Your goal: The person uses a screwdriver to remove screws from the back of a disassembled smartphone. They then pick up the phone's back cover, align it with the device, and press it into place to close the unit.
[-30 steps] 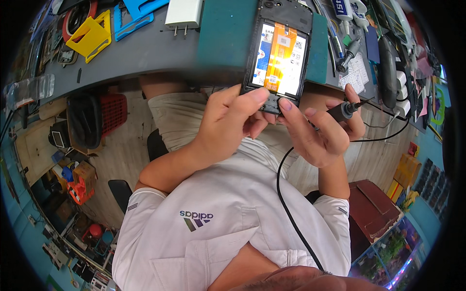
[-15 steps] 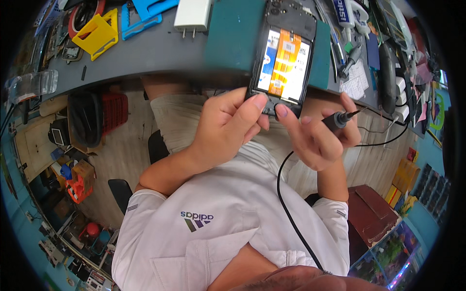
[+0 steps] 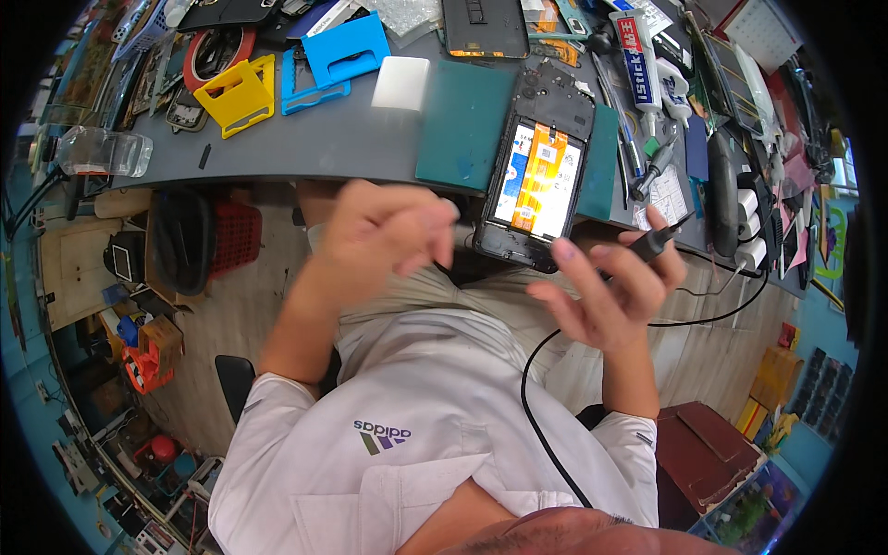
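Observation:
An opened phone (image 3: 541, 176) with its back off shows a battery crossed by an orange ribbon. Its upper part lies on the teal mat (image 3: 458, 125), and its lower end juts past the table's front edge. My right hand (image 3: 610, 291) holds a black-handled tool (image 3: 652, 243) with a thin pointed tip among its fingers. The right index fingertip overlaps the phone's lower right corner; I cannot tell if it touches. Left of the phone and apart from it, my left hand (image 3: 384, 231) has curled fingers, smeared by motion; whether they pinch anything is unclear.
A white charger (image 3: 402, 83), blue plastic holder (image 3: 347, 48) and yellow holder (image 3: 239, 94) lie left of the mat. Glue tubes (image 3: 638, 69) and a screwdriver (image 3: 654, 171) lie right. A phone back cover (image 3: 484, 28) sits behind. A black cable (image 3: 529, 388) crosses my shirt.
My left hand has let go of the phone's lower end and moved left. The right thumb has come off the phone; the tool stays in that hand. The whole view has shifted.

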`<action>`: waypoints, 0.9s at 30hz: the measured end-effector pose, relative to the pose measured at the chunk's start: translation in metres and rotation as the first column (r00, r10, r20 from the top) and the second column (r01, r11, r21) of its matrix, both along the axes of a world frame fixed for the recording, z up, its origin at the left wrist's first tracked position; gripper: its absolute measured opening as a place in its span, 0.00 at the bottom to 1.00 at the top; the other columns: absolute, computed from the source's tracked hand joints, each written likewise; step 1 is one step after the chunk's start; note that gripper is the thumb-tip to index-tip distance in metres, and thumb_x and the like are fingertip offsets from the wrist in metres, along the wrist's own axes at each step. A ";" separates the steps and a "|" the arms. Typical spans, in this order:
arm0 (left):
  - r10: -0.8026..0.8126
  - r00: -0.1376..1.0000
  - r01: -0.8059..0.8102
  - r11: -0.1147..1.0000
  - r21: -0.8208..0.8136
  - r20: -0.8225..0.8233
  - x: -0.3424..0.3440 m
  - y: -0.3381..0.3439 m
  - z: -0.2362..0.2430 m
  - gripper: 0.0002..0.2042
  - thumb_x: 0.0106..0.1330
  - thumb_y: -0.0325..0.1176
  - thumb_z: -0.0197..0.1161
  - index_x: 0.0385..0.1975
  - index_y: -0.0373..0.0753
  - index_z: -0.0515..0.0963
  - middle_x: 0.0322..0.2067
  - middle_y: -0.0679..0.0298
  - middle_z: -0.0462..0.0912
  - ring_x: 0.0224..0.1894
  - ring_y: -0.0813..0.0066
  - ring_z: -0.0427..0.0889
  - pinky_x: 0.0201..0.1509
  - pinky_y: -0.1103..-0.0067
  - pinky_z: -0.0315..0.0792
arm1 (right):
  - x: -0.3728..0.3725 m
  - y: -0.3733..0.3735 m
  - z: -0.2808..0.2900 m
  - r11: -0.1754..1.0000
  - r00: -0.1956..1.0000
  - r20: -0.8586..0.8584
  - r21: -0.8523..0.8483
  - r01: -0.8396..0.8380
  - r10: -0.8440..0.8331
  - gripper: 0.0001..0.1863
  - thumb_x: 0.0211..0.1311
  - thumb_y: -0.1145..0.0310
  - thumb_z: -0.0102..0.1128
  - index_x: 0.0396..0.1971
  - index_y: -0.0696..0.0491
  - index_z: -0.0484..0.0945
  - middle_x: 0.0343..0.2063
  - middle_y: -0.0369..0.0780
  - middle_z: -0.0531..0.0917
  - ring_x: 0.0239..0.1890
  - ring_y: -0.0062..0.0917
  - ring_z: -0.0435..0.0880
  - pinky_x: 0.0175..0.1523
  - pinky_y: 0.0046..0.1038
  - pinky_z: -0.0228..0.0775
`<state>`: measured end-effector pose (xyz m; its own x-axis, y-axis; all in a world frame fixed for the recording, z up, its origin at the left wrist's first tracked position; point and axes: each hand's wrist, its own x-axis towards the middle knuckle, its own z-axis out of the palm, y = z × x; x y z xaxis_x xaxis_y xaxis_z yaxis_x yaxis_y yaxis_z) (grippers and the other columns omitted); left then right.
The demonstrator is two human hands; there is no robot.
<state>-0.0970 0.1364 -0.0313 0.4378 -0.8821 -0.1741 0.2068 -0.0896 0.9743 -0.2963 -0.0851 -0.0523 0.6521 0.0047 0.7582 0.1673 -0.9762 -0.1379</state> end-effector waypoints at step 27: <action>0.019 0.036 0.175 0.984 -0.025 0.999 0.135 -0.165 0.025 0.07 0.65 0.32 0.71 0.34 0.35 0.82 0.35 0.53 0.81 0.45 0.48 0.79 0.51 0.62 0.73 | 0.045 -0.059 0.011 0.928 0.985 0.128 0.369 0.059 -0.114 0.16 0.60 0.74 0.78 0.49 0.55 0.89 0.47 0.39 0.75 0.46 0.27 0.78 0.50 0.26 0.71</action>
<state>0.0376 -0.0283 -0.0066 0.0325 -0.8905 0.4538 -0.9669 0.0870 0.2400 -0.2512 -0.1445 -0.0416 0.5206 -0.3397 0.7833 0.1291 -0.8756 -0.4655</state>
